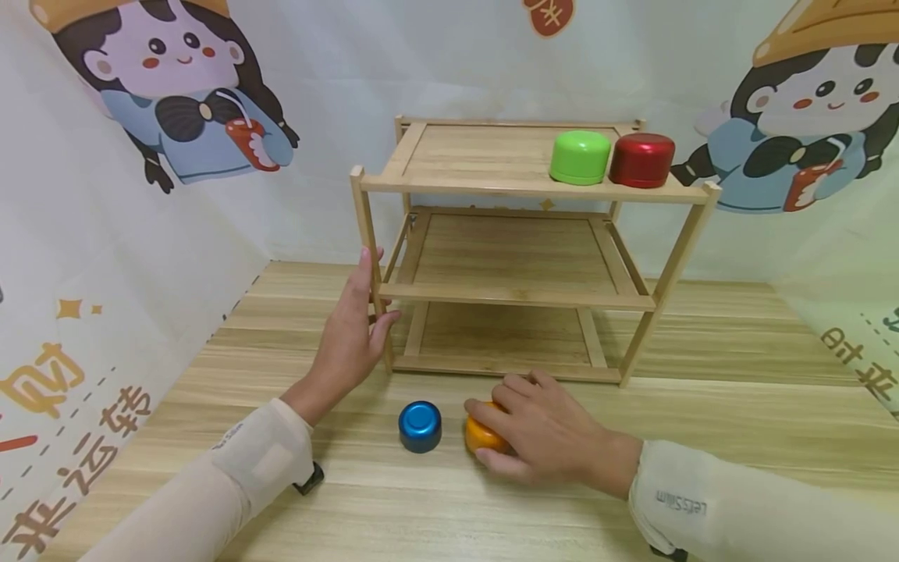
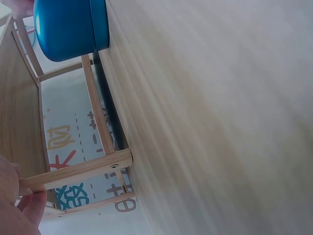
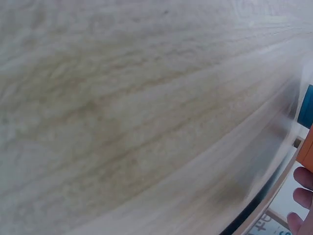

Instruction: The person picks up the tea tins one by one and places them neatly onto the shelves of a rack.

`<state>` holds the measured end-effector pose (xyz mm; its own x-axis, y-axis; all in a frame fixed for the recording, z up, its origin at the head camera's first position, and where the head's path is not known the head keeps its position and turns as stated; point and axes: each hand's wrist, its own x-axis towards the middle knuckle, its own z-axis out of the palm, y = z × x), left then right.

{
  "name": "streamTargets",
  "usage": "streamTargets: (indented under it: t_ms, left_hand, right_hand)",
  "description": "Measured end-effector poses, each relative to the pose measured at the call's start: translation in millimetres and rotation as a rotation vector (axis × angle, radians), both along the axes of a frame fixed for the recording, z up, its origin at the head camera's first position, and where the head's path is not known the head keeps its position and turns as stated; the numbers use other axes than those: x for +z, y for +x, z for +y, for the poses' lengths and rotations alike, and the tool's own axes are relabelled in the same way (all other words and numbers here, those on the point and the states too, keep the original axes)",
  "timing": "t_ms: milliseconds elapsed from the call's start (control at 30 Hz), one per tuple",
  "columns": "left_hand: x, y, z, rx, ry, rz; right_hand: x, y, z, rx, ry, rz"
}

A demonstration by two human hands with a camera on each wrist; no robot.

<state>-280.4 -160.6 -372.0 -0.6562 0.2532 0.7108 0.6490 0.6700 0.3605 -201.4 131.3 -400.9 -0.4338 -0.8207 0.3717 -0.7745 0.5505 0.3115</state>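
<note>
On the table, my right hand (image 1: pixel 544 425) holds a small orange round tin (image 1: pixel 485 435), with thumb and fingers about its sides and part of it hidden under the fingers. In the right wrist view the orange tin (image 3: pixel 306 152) shows at the right edge beside the fingertips (image 3: pixel 302 197). A matching blue tin (image 1: pixel 420 427) stands just left of it. My left hand (image 1: pixel 351 328) grips the front left post of a three-tier wooden shelf (image 1: pixel 520 295); in the left wrist view fingers (image 2: pixel 35 208) show at that post.
A green tin (image 1: pixel 580 158) and a red tin (image 1: pixel 642 161) stand side by side at the right of the shelf's top tier. The shelf stands on a wood-grain table (image 1: pixel 730 437). Behind and beside it hangs a printed cloth (image 1: pixel 337 70) with cartoon figures.
</note>
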Motion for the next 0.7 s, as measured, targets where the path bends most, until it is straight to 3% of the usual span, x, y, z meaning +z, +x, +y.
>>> streamTargets:
  t_ms: [433,700]
  left_hand:
    - [0.6,-0.3,-1,-0.013,-0.001,0.014]
    - [0.9,0.2,-1,-0.02,0.0,0.018]
  right_hand:
    - [20.2,-0.2,7,0.105,-0.067,0.051]
    - [42.3,-0.9,12,0.119,-0.039,0.053]
